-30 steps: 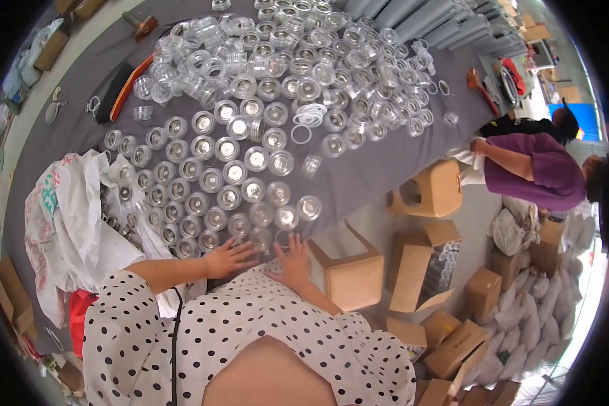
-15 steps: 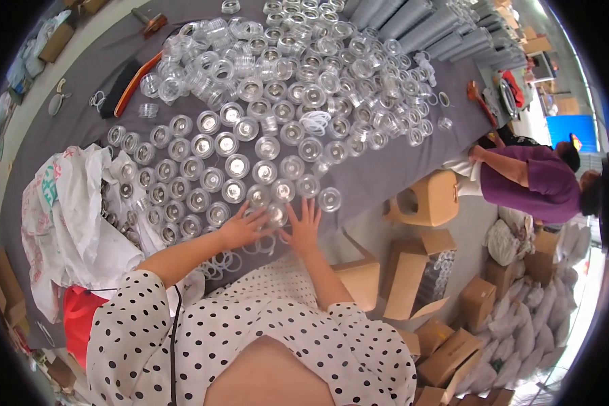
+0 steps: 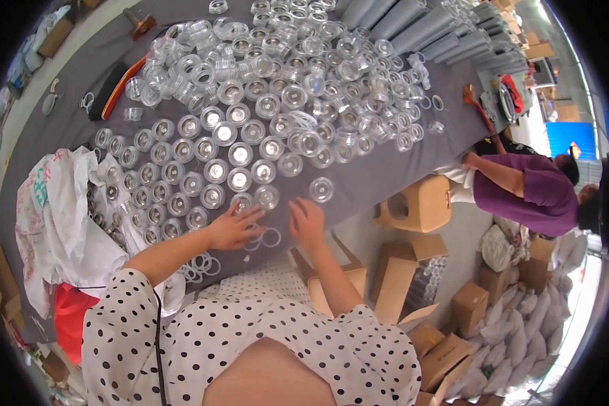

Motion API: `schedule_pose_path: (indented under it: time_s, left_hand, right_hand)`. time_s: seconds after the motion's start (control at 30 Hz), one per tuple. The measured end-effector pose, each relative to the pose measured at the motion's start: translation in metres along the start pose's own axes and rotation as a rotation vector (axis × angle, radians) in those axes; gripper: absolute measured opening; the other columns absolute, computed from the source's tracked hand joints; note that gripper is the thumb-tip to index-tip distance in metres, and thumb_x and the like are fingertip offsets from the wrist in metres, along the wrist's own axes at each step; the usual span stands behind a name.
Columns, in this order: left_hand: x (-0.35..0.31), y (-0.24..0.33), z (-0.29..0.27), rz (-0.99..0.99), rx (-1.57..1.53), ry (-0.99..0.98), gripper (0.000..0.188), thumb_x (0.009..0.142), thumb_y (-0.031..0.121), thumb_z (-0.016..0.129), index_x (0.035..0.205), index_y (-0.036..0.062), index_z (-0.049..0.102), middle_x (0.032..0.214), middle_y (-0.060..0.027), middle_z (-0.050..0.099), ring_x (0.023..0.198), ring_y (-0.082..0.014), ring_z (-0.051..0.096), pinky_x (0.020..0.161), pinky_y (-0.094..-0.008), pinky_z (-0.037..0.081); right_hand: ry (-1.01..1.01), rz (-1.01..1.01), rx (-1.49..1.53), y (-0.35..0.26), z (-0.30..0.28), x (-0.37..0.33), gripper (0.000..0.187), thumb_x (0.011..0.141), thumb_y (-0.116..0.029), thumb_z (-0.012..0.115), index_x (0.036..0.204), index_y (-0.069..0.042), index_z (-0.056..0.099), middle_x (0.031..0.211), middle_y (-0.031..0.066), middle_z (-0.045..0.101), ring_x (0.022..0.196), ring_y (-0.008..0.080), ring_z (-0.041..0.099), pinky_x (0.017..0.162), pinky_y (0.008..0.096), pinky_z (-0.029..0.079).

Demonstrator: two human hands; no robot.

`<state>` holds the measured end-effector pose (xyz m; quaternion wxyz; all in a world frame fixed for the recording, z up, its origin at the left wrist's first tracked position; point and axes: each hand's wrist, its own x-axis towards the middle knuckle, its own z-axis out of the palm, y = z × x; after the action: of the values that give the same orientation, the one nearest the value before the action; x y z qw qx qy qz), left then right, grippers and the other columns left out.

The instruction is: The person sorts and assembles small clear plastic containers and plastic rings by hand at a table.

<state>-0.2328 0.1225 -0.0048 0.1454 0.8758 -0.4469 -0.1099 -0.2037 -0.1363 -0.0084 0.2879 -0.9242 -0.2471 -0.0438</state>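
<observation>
desk (image 3: pixel 386 169): jar rows (image 3: pixel 203 162) left-centre | loose jar heap (image 3: pixel 298 61) behind | bag (image 3: pixel 54 216) left | boxes (image 3: pixel 413 271) right, on floor

Both forearms are reaching up from the lower edge over the grey table (image 3: pixel 379 179). The left hand (image 3: pixel 233 229) is lying palm down, fingers spread toward the table's middle; the right hand (image 3: pixel 307 222) is lying flat just beside it, fingers loosely extended
</observation>
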Motion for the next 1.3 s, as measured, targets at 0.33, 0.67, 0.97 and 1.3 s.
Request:
schedule_pose_path:
  time_s: [0.33, 0.67, 0.97, 1.3]
  left_hand:
    - [0.042, -0.031, 0.015, -0.039, 0.196, 0.052, 0.074, 0.068, 0.048, 0.060, 0.132, 0.0235, 0.033, 0.142, 0.0010, 0.021, 0.133, -0.0239, 0.014, 0.102, -0.0576, 0.013]
    - [0.035, -0.024, -0.015, -0.214, -0.040, 0.128, 0.061, 0.072, 0.030, 0.063, 0.127, 0.0212, 0.039, 0.142, -0.0095, 0.019, 0.132, -0.0281, 0.015, 0.103, -0.0584, 0.007]
    - [-0.023, -0.018, -0.009, -0.578, -0.068, 0.343, 0.053, 0.074, 0.023, 0.061, 0.123, 0.0147, 0.043, 0.137, -0.0135, 0.027, 0.129, -0.0328, 0.021, 0.102, -0.0564, 0.009]
    - [-0.083, -0.009, -0.024, -0.528, -0.173, 0.333, 0.041, 0.073, 0.022, 0.059, 0.112, 0.0103, 0.049, 0.132, -0.0117, 0.034, 0.129, -0.0314, 0.021, 0.103, -0.0560, 0.010]
  right_hand:
    - [-0.052, 0.327, -0.153, 0.042, -0.020, 0.018, 0.062, 0.070, -0.018, 0.065, 0.127, -0.019, 0.040, 0.135, 0.0149, 0.030, 0.124, 0.0332, 0.029, 0.100, 0.0454, 0.026]
    - [-0.026, 0.281, -0.078, 0.058, -0.011, 0.023, 0.062, 0.070, -0.014, 0.064, 0.127, -0.012, 0.039, 0.113, 0.0151, 0.046, 0.108, 0.0338, 0.041, 0.091, 0.0431, 0.033]
    - [-0.301, 0.963, 1.283, -0.019, 0.002, 0.001, 0.035, 0.085, -0.033, 0.048, 0.107, -0.006, 0.053, 0.091, 0.0081, 0.058, 0.075, 0.0165, 0.057, 0.065, 0.0303, 0.046]
    - [-0.482, 1.473, 1.479, -0.087, 0.091, -0.013, 0.051, 0.084, -0.053, 0.040, 0.099, -0.005, 0.051, 0.077, 0.0089, 0.060, 0.067, 0.0176, 0.057, 0.057, 0.0301, 0.044]
